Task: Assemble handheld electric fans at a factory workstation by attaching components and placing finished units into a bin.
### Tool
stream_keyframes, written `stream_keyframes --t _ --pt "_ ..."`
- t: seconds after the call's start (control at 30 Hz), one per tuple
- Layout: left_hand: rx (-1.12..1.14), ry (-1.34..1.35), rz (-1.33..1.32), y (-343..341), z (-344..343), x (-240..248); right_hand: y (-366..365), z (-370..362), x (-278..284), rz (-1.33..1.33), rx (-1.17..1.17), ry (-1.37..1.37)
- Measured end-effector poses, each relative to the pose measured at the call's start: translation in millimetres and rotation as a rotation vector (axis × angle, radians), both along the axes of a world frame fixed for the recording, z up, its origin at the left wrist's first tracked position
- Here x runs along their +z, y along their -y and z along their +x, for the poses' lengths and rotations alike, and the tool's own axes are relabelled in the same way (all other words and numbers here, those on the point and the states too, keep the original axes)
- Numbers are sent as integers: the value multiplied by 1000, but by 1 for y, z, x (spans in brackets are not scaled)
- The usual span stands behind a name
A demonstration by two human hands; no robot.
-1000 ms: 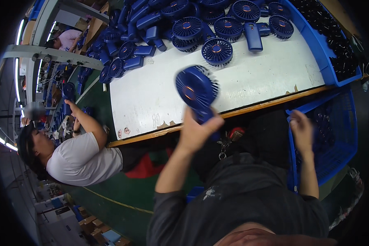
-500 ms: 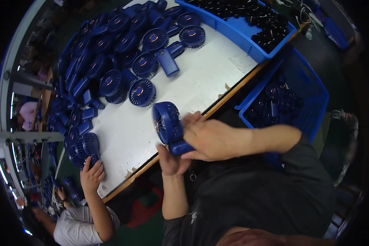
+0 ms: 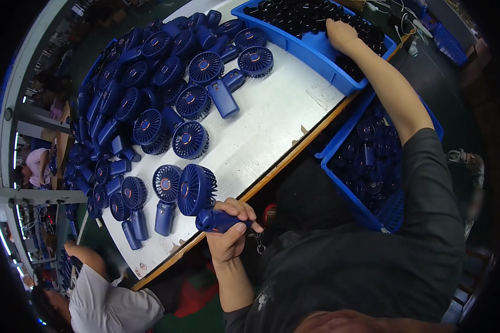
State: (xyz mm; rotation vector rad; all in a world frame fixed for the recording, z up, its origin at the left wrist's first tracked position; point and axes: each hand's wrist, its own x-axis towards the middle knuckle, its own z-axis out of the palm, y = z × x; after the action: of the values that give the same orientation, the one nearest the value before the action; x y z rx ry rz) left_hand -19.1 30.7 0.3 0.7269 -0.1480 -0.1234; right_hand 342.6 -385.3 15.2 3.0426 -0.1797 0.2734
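Since the earlier frame, the right hand (image 3: 341, 36) has been taken off the held fan and carried to the blue plastic tray (image 3: 323, 67) at the far right of the worktop (image 3: 272, 122); by the worktop's left end, the co-worker's hand has been drawn back from the fans there.

The fingers of the right hand are bent down over the small, glossy black pieces (image 3: 291, 16) heaped in the tray; whether one is gripped cannot be told. The left hand (image 3: 230, 233) is closed around the smooth, rounded handle of a dark-blue handheld fan (image 3: 197, 191), which is held over the worktop's near edge. The fan's round head is ribbed with slats, and its centre is marked by a copper-coloured ring.

Just beyond it, a similar fan (image 3: 165, 202) is laid on the worktop, with more to its left. Farther back, a dense pile of fans (image 3: 150, 83) is spread, slatted discs and blocky handles tangled together.

The worktop is surfaced in white, scuffed and chipped along the near side, and edged by an orange-brown strip (image 3: 294, 151). Below it, at the right, more dark-blue fans are held in a blue plastic crate (image 3: 347, 191). At the lower left, a co-worker in a pale, creased cloth shirt (image 3: 108, 299) is seen.
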Motion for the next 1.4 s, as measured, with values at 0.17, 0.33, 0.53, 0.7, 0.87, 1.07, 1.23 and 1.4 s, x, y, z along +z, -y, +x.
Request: stream_keyframes --t 0.17,0.33,0.53,0.7,0.87,1.07,1.23,1.4 --pt "82 -110 187 -3 -3 -2 17 4 12 106 25 55" --pt "118 -198 363 -4 -2 2 17 0 15 263 109 62" --pt "82 -296 474 -11 -3 -2 9 -9 20 226 118 58" --pt "116 -270 432 -11 -1 -3 32 -6 21 366 261 230" --pt "181 -215 423 3 4 3 -101 -119 55 725 624 195" --pt "282 -243 416 24 7 2 -229 -267 26 826 1259 -60" --pt "455 -139 617 19 -3 1 -229 -277 -2 1510 717 -512" --pt "346 -164 642 22 -8 3 -235 -285 -8 1807 553 -756"
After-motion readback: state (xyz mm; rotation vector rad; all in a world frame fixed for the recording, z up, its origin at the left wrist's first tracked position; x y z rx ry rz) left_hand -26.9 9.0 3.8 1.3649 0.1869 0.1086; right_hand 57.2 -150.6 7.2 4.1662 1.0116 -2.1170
